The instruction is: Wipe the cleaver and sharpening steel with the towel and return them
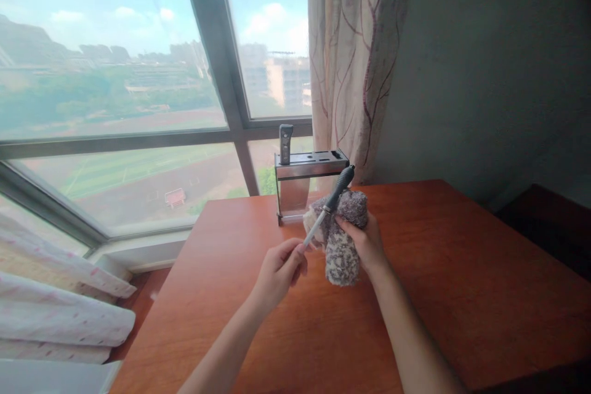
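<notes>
My left hand (281,268) is closed around the lower end of a slim metal rod, which looks like a honing steel (318,226). Its dark ribbed handle points up and to the right, lying in front of a fuzzy grey-and-white cloth (342,258). Bunched up, that cloth is gripped by my right hand (364,237), whose thumb lies across its front near the handle. Most of the right fingers are hidden behind the cloth. Just beyond both hands stands a metal-framed knife block (311,167) with a broad-bladed knife (285,144) upright in its left slot.
Everything is above a reddish-brown wooden table (221,332). Behind it are a large window (115,80) and a patterned curtain (355,43). More curtain fabric (60,308) hangs at the lower left, past the table's left edge. A dark wall (484,74) rises on the right.
</notes>
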Motion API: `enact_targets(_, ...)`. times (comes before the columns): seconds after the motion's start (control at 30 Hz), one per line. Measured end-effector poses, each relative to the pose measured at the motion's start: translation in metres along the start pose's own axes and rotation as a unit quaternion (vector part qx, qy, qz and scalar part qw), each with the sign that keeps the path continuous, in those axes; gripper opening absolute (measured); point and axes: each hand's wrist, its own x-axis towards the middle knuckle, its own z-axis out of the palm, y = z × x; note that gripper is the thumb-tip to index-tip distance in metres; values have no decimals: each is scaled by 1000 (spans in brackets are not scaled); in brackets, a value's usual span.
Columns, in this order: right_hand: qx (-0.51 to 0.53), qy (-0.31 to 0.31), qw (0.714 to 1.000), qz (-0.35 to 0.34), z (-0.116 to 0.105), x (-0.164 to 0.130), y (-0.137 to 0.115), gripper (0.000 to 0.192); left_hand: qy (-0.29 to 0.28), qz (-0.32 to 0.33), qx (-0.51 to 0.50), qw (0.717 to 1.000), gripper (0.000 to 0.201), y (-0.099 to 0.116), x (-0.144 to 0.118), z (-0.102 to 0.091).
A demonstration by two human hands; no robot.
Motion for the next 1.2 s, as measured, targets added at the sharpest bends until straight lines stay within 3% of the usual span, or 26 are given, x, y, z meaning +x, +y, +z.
enact_targets(0.2, 85, 92, 991, 51, 0, 5, 2, 28, -30, -47, -128, 990, 33, 7, -1, -5)
enact_targets(0.33, 201, 89, 967, 125, 2, 8, 7, 31, -25, -45, -194, 980, 30, 8, -2, -1)
enact_targets(0.43, 271, 18, 947, 171, 10, -2, 10, 33, -2, -33, -206, 978, 29, 8, -4, 4)
enact_targets(0.6, 283, -243, 897, 237, 35, -33, 13, 45, 73, -35, -158, 984, 31, 4, -2, 11)
enact_targets(0.67, 298, -289, 877, 243, 40, -39, 11, 51, 102, -37, -149, 983, 32, 3, -2, 11)
enact_targets(0.73, 323, -287, 868, 243, 41, -38, 10, 51, 117, -34, -143, 982, 33, 3, -2, 10)
enact_targets(0.83, 335, -244, 882, 225, 39, -35, 10, 37, 120, -26, -113, 986, 33, 3, -3, 11)
enact_targets(1.0, 252, -153, 943, 156, 45, -37, 15, 29, 116, 18, 15, 993, 29, -4, -4, 14)
enact_targets(1.2, 73, -25, 995, 59, 47, -30, 14, 28, 98, 157, 250, 950, 12, -15, -6, 19)
